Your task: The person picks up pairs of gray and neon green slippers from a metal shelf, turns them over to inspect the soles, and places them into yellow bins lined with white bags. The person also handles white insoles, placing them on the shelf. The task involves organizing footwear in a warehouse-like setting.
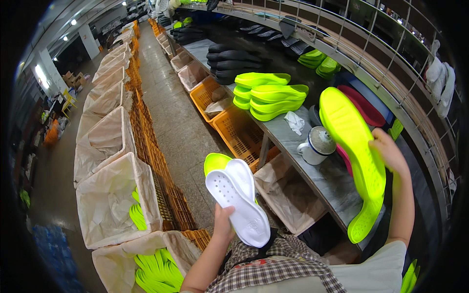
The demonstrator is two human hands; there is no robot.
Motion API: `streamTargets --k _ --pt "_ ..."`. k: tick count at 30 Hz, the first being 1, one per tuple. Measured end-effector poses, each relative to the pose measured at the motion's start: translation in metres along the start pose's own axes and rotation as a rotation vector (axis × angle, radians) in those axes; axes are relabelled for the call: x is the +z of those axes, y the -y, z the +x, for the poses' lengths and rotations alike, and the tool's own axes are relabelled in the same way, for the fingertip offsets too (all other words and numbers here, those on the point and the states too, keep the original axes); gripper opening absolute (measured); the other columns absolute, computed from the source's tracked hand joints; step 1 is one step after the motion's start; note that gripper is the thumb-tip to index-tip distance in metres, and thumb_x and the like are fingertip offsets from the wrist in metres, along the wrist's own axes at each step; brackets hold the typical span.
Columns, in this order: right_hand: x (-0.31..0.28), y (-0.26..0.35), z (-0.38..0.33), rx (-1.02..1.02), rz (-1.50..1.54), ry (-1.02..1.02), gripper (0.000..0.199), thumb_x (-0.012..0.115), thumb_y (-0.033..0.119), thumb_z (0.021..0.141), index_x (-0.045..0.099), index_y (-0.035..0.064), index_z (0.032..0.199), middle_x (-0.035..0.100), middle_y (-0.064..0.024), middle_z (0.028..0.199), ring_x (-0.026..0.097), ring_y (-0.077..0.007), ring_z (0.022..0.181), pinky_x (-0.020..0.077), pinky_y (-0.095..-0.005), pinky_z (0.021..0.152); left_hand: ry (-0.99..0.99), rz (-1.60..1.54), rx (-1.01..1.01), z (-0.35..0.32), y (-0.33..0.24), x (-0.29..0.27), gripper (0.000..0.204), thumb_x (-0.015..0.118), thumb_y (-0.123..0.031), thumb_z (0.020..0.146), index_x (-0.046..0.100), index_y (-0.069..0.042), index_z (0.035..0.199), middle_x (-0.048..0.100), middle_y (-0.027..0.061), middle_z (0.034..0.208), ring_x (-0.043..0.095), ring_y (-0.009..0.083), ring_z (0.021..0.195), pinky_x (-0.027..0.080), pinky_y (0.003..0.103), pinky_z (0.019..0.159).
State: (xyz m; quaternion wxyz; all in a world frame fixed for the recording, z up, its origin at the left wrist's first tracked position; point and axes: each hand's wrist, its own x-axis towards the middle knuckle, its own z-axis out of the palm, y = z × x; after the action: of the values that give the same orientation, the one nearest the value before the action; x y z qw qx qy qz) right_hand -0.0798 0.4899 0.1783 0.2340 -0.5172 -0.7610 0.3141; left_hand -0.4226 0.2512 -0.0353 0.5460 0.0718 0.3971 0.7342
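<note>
My left hand [223, 222] is closed round a small bundle of shoe soles, held low in front of my apron. On top of it lies a white sole [233, 204] with small holes, overlapping a second white piece [241, 175]. The rounded end of a neon yellow sole [215, 161] shows behind them. At the right, my right hand [389, 151] grips the edge of a long neon yellow sole [348, 129], raised and tilted over the bench; some of its fingers are hidden behind the sole. Just left of that sole stands a white enamel mug [316, 146].
Stacked neon yellow soles [276, 96] and black soles [232, 63] sit along the metal bench [317, 178], with crumpled white paper [294, 122] nearby. Wire mesh [376, 49] borders the bench's far side. Lined baskets [115, 195] row the aisle at left; the nearest hold neon pieces [159, 271].
</note>
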Motion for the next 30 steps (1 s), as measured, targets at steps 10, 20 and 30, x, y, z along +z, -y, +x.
streamTargets --k 10,20,30 --pt "0.238 0.092 -0.028 0.341 0.66 0.443 0.022 0.049 0.015 0.087 0.048 -0.0018 0.101 0.057 -0.01 0.093 0.057 -0.0155 0.083 0.0471 -0.0302 0.073 0.284 -0.435 0.058 -0.019 -0.073 -0.053 0.075 0.057 -0.035 0.068 0.037 0.001 0.131 0.054 0.0166 0.118 0.054 0.03 0.108 0.044 0.041 0.094" --pt "0.388 0.177 -0.017 -0.036 0.574 0.478 0.021 0.061 0.015 0.085 0.043 0.0061 0.086 0.053 -0.0029 0.077 0.052 -0.0095 0.069 0.0431 -0.0242 0.06 0.108 -0.472 0.234 -0.047 -0.16 -0.145 0.072 0.056 -0.034 0.071 0.037 0.001 0.131 0.054 0.0162 0.12 0.053 0.0299 0.109 0.044 0.041 0.095" --pt "0.495 0.223 -0.029 -0.163 0.346 0.533 0.026 0.064 0.018 0.084 0.044 0.0064 0.097 0.046 -0.0019 0.089 0.043 -0.0074 0.075 0.0397 -0.0229 0.061 -0.007 -0.217 0.055 -0.002 -0.181 -0.194 0.069 0.051 -0.037 0.082 0.029 -0.001 0.137 0.044 0.0184 0.133 0.045 0.0342 0.12 0.035 0.047 0.103"
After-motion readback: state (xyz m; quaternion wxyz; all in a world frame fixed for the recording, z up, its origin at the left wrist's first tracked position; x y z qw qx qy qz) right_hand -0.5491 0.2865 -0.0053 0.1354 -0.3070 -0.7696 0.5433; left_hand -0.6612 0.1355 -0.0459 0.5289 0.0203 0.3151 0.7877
